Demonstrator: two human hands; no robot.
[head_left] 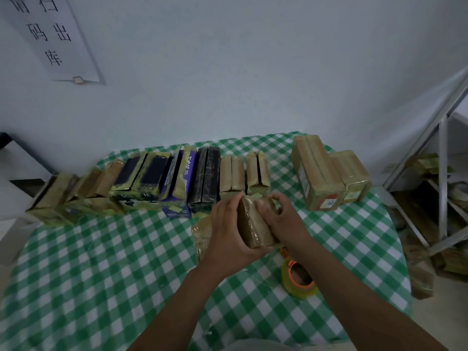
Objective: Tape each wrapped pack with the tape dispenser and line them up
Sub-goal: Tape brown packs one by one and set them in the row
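Nearest the person, below and behind the right fingers [277,201], the dispenser [302,291] lies on the counter [114,262], partly under the right forearm. It is held by neither hand, so no tape is being drawn now. Ahead of it, both hands hold one wrapped pack [255,229] raised off the cloth. The left hand [228,234] cups the pack's left side and near end, its fingers curled beneath, which appears to carry the weight and keep the pack steady. The right hand [283,219] grips the far upper end, thumb on top and fingers bent over the edge; this looks like pressing down a wrap fold or a tape end, though which cannot be told. Just left of the left fingers, partly hidden by that hand, a second pack [200,236] lies flat, probably waiting its turn. Beyond the fingertips, a row [177,178] of finished packs stands side by side along the far edge, its right end just past the held pack; the next place in line is judged to be there. To the far right of the fingers stand two larger packs [316,173], apart from the row. A metal shelf [443,173] stands off the counter's right side, and a sign [50,34] hangs on the wall behind.
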